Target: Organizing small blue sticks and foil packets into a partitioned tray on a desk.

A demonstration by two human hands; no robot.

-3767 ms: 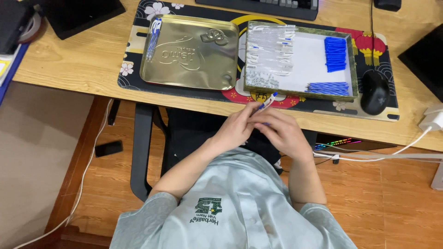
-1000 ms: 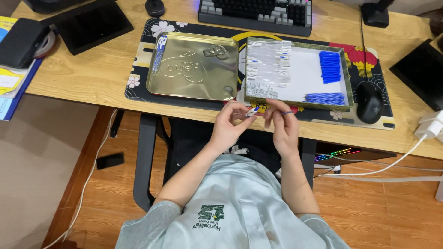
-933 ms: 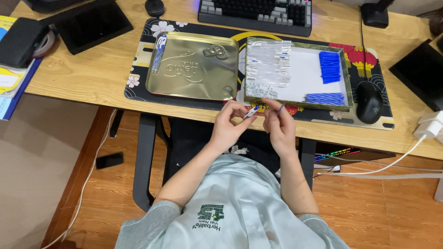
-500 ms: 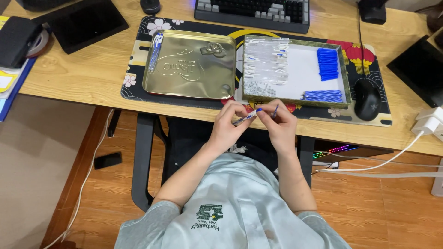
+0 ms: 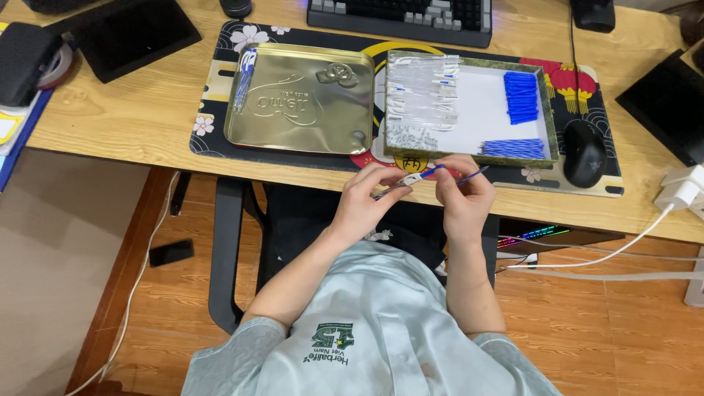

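A thin blue stick (image 5: 429,173) with a whitish sleeve on its left part lies nearly level, its long axis running left to right and rising slightly rightward. It hangs just in front of the bench (image 5: 147,117) edge, below the green tray (image 5: 551,110). The left hand (image 5: 370,202) pinches its left end; the right hand (image 5: 463,196) pinches the right end. A gold tin lid (image 5: 301,99) sits left of the tray, a black mouse (image 5: 584,152) right.
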